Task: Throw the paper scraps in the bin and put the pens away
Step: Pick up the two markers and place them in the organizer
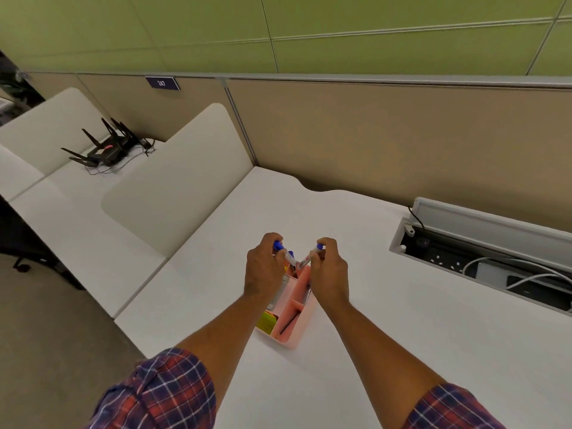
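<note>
Pens — one in each hand — tip down into the pink box (297, 317) on the white desk (402, 320). The left hand (264, 269) grips a blue-capped pen (286, 253); the right hand (329, 275) grips another pen (309, 257). Probably tilted so they slide in.

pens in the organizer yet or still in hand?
Still in hand: left hand and right hand each hold a marker, tips angled down into the pink organizer.

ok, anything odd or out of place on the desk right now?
Nothing spilled or damaged. Each hand, left hand and right hand, holds a marker over the pink organizer. The only untidy spot is the open cable tray at the desk's rear, with white cables showing. No paper scraps are visible.
</note>
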`<control>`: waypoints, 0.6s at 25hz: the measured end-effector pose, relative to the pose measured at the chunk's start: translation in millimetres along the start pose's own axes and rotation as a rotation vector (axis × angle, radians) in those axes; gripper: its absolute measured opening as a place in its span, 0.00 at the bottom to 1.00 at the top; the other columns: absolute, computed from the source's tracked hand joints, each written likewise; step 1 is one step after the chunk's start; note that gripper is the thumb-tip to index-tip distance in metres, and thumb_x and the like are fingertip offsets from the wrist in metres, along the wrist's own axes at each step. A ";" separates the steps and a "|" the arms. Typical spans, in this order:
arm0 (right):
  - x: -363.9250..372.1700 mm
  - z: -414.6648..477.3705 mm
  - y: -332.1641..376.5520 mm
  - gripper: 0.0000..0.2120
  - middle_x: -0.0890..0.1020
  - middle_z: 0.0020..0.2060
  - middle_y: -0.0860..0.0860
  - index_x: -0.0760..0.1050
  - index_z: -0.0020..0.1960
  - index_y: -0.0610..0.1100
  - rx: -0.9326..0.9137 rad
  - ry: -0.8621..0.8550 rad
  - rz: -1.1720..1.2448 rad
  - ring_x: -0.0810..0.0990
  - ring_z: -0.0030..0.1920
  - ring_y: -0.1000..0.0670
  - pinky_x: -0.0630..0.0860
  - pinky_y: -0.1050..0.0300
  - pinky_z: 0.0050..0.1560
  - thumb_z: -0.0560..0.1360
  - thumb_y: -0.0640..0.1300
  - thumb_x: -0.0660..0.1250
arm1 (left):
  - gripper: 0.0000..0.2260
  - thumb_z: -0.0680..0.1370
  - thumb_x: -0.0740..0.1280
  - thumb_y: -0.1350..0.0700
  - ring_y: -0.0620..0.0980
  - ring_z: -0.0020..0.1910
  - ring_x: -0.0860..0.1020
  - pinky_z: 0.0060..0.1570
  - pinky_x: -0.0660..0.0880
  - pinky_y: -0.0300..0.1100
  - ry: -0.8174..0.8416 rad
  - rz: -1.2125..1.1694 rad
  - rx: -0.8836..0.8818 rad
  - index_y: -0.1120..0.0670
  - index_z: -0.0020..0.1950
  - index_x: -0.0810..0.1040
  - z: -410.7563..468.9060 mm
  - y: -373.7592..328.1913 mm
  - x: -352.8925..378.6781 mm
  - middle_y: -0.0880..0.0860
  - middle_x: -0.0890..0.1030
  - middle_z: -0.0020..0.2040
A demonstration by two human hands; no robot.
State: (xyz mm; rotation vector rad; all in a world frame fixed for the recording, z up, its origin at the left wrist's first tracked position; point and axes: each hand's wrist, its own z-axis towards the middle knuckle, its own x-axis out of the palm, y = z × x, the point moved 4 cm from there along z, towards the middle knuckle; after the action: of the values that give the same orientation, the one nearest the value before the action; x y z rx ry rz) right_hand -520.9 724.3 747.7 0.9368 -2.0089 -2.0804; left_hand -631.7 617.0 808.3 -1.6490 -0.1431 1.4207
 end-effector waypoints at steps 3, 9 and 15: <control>8.4 4.2 -9.1 0.08 0.82 0.45 0.55 0.68 0.64 0.54 -0.018 0.041 -0.054 0.82 0.39 0.57 0.79 0.66 0.39 0.86 0.47 0.60 | 0.17 0.81 0.71 0.59 0.55 0.59 0.85 0.65 0.80 0.49 0.037 0.041 -0.020 0.56 0.70 0.79 6.3 6.4 12.2 0.58 0.85 0.62; 19.2 9.9 -17.1 0.12 0.84 0.50 0.52 0.71 0.68 0.52 -0.070 0.133 -0.165 0.83 0.46 0.51 0.84 0.52 0.47 0.86 0.48 0.57 | 0.16 0.84 0.67 0.59 0.54 0.65 0.83 0.70 0.74 0.44 0.093 0.193 0.011 0.57 0.72 0.79 8.3 22.6 29.4 0.57 0.84 0.67; 32.0 9.3 -19.0 0.13 0.86 0.51 0.50 0.75 0.66 0.50 -0.249 0.119 -0.566 0.84 0.50 0.44 0.75 0.46 0.51 0.82 0.46 0.64 | 0.15 0.83 0.68 0.61 0.55 0.61 0.84 0.70 0.75 0.44 0.147 0.184 -0.033 0.58 0.69 0.82 10.4 35.2 38.1 0.58 0.86 0.63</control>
State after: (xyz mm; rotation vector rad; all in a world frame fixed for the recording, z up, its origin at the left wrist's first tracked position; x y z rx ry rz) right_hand -544.8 719.5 718.0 1.6738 -1.4929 -2.3840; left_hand -644.0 626.1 757.7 -1.8256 0.0713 1.4321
